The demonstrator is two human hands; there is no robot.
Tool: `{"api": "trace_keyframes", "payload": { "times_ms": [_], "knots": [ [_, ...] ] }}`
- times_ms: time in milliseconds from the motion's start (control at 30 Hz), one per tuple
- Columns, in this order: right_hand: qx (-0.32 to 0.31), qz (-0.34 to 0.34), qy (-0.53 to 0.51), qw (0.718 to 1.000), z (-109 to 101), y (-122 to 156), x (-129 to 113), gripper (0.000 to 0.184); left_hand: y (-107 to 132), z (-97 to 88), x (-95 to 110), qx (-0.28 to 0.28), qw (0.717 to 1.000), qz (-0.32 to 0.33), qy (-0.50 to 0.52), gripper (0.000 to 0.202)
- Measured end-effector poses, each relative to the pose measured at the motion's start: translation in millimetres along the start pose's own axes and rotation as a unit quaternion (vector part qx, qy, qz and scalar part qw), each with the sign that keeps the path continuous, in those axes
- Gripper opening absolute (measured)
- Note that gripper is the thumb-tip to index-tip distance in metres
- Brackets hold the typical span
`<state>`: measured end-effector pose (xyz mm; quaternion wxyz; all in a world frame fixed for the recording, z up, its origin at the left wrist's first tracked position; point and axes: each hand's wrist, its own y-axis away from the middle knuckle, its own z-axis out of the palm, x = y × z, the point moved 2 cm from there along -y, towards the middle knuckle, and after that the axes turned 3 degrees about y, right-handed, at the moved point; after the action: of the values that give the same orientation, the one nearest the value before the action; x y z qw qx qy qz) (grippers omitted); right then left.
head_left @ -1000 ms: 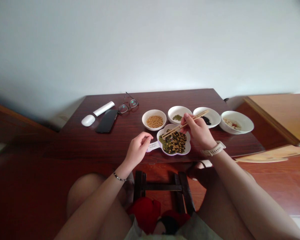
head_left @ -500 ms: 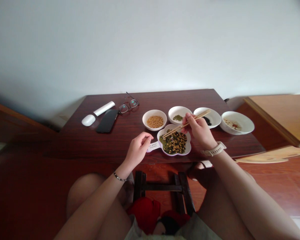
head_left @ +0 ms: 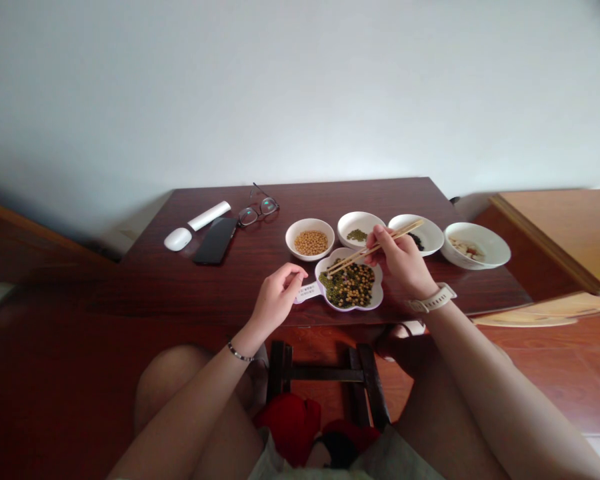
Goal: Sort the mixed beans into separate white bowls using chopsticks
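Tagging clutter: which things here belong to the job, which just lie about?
In the job:
chopsticks, in right hand
handled dish of mixed beans
probably yellow-bean bowl, green-bean bowl, black-bean bowl, pale-piece bowl

Lying about:
glasses
phone-like slab
white rounded object
white bar

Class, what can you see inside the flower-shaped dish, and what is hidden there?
In the dish: green beans toward the left, mixed yellow and dark beans, and chopsticks reaching over them. The beans hide the bottom beneath.
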<state>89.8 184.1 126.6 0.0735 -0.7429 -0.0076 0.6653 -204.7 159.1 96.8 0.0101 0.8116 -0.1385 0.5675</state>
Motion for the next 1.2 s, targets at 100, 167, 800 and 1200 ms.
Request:
{"api": "trace_keyframes", "payload": {
  "times_ms": [100, 167, 800, 1200],
  "knots": [
    [0.006, 0.006, 0.008, 1.000, -1.1, 0.9, -2.3, 0.061, -0.1, -0.2, 0.2, 0.001, 1.000, 0.000, -0.001, 0.022],
    [0.013, 0.007, 0.011, 1.000, -1.8, 1.8, -3.8, 0.061, 0.1, -0.3, 0.8, 0.001, 1.000, -0.001, 0.003, 0.022],
    [0.011, -0.009, 0.023, 1.000, -4.9, 3.3, -4.3, 0.058, 0.0, -0.4, 0.4, 0.000, 1.000, 0.002, 0.001, 0.022],
    [0.035, -0.015, 0.003, 0.999, -6.3, 4.0, -2.9, 0.056, 0.1, -0.2, 1.3, -0.001, 1.000, 0.001, 0.003, 0.023]
  ]
}}
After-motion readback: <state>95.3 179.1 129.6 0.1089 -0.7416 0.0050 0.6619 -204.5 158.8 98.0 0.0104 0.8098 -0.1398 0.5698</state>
